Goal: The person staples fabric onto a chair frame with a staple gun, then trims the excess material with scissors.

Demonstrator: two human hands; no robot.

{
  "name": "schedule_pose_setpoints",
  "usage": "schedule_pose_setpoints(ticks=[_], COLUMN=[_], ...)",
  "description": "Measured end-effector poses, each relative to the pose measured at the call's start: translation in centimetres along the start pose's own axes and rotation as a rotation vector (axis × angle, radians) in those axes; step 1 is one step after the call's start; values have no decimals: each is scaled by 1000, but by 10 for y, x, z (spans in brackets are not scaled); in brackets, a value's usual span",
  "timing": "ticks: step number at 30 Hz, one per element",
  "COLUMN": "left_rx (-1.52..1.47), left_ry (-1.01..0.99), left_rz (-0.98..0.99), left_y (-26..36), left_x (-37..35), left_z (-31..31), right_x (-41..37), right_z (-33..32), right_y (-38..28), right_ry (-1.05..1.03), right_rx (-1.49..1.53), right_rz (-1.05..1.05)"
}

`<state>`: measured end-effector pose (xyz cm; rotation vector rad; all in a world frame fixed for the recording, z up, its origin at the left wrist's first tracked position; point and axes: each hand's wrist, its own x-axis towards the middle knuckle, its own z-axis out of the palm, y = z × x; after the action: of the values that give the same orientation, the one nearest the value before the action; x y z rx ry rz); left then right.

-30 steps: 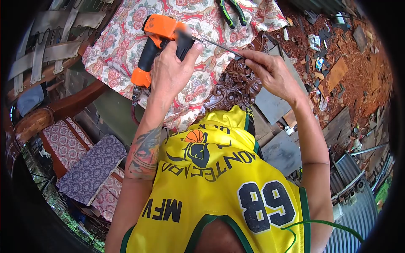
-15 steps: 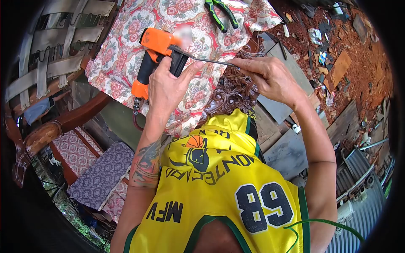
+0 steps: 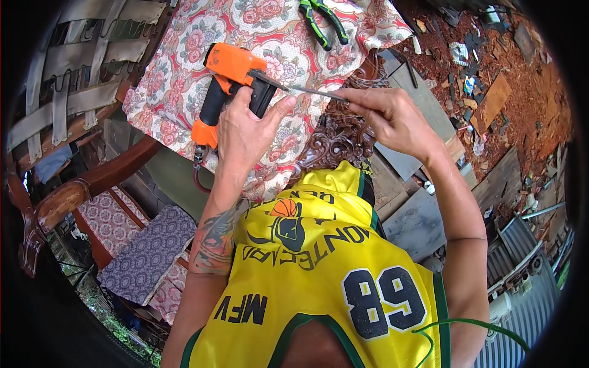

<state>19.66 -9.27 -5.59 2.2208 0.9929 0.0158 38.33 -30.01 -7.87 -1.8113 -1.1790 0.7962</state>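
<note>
An orange and black staple gun [image 3: 236, 58] lies on floral upholstery fabric [image 3: 175, 92], its handle toward me and an air hose [image 3: 197, 175] at the handle's end. My left hand [image 3: 246, 132] grips it around the black magazine [image 3: 262, 98], the thumb held a little apart from the index finger. Between finger and thumb, my right hand [image 3: 392, 116] pinches the end of a thin grey metal strip [image 3: 316, 92]. The strip's other end reaches the front of the magazine; whether it sits inside cannot be made out.
Green-handled pliers [image 3: 325, 24] rest at the fabric's far side. Dark carved wood [image 3: 337, 135] borders the fabric near my lap. A chair frame with webbing straps [image 3: 92, 55] stands at left. Boards and scraps [image 3: 491, 104] cover the ground at right.
My left thumb has dropped slightly away from the metal strip. The staple gun has shifted very slightly, and my right hand still pinches the strip in nearly the same place.
</note>
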Motion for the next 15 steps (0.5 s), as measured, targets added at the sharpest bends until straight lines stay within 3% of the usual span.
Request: schedule_pose_setpoints(ticks=[1,8,10,15], left_rx=[-1,-46,-80,5], left_ry=[3,-9,-11,-34], left_rz=[-2,-11,-23,-50], left_y=[0,8,7,5], left_x=[0,-2,-3,-4], left_z=[-1,-6,-8,-9], right_x=[0,1,-1,-2], right_z=[1,13,9,6], right_y=[0,-1,-2,4], right_ry=[26,126,-2,0], right_rx=[138,159,71,12], right_rz=[81,51,125,55])
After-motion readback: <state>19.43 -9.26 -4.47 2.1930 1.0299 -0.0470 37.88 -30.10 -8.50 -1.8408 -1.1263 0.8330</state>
